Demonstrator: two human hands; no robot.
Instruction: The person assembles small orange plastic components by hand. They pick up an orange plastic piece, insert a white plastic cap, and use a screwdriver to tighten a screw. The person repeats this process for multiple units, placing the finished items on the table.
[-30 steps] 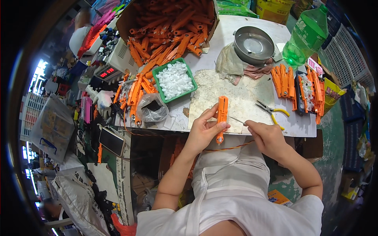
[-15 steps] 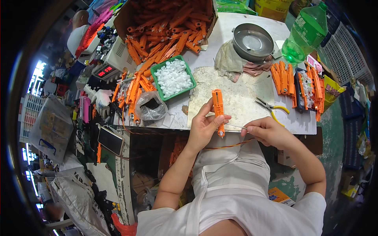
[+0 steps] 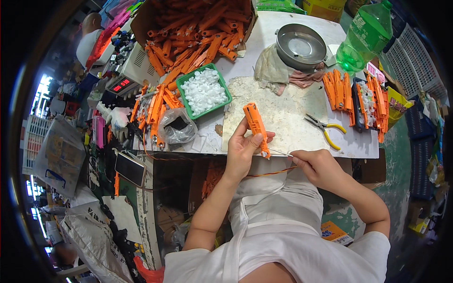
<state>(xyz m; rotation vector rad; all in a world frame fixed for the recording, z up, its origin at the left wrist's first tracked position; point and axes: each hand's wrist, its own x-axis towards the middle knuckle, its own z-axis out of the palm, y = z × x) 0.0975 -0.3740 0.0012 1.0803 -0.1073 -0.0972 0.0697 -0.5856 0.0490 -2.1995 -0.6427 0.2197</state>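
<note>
My left hand (image 3: 241, 154) is closed around a long orange plastic housing (image 3: 255, 121), held tilted above the table's front edge. Its lower end points toward my right hand (image 3: 319, 168). Pinched in that hand is a thin metal tool (image 3: 282, 153), whose tip reaches the housing's lower end; my fingers hide the handle. A twisted red and yellow wire (image 3: 271, 174) runs below both hands. To the right lie pliers with yellow handles (image 3: 330, 132), on a stained white board (image 3: 292, 113).
A green basket (image 3: 194, 115) of small white pieces stands at the left, before a box of orange housings (image 3: 188, 45). Behind the board are a metal bowl (image 3: 300, 47) on rags (image 3: 272, 70) and a green bottle (image 3: 365, 40). More orange housings (image 3: 338, 92) lie right.
The orange housing has tilted, its top leaning to the left. My right hand has shifted slightly left with the thin tool, which still meets the housing's lower end.
</note>
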